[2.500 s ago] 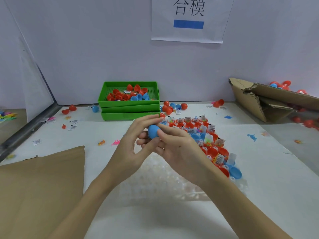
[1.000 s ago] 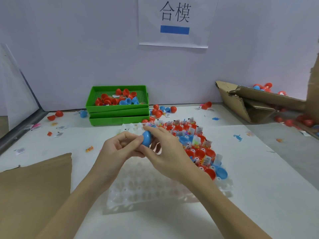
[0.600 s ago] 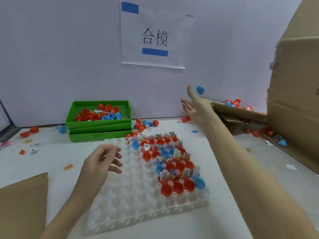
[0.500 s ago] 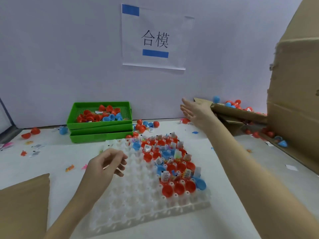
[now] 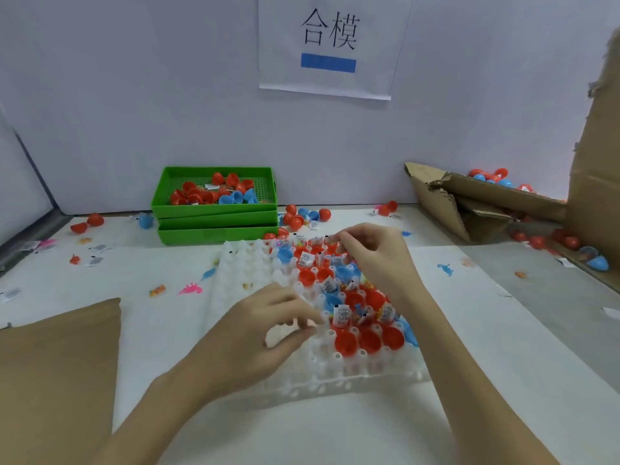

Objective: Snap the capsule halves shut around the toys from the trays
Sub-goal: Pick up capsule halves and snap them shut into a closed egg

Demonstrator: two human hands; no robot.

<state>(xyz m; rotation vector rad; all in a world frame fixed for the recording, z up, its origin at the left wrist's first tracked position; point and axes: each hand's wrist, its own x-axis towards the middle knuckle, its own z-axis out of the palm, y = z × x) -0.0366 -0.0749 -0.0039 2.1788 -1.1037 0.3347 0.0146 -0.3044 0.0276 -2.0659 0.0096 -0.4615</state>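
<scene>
A clear plastic tray [image 5: 255, 263] lies in the middle of the table. Its right part holds several red capsule halves [image 5: 345, 342] and blue capsule halves [image 5: 284, 255], many with small toys and paper slips inside. My left hand [image 5: 265, 330] hovers over the tray's near middle with fingers loosely curled. Its fingertips are close to a slip-filled half [image 5: 342, 315] and hold nothing that I can see. My right hand [image 5: 372, 260] reaches over the tray's far rows, fingers bent down at the far edge. Whether they pinch something is hidden.
Stacked green trays [image 5: 214, 209] with loose red and blue halves stand at the back. A torn cardboard box [image 5: 469, 203] with finished capsules lies at the right. Brown cardboard [image 5: 57, 374] covers the near left. Loose capsules [image 5: 303, 216], toys and slips are scattered on the table.
My right hand let a closed blue capsule fly toward the cardboard box, then came back over the tray's far rows. My left hand shifted right across the tray.
</scene>
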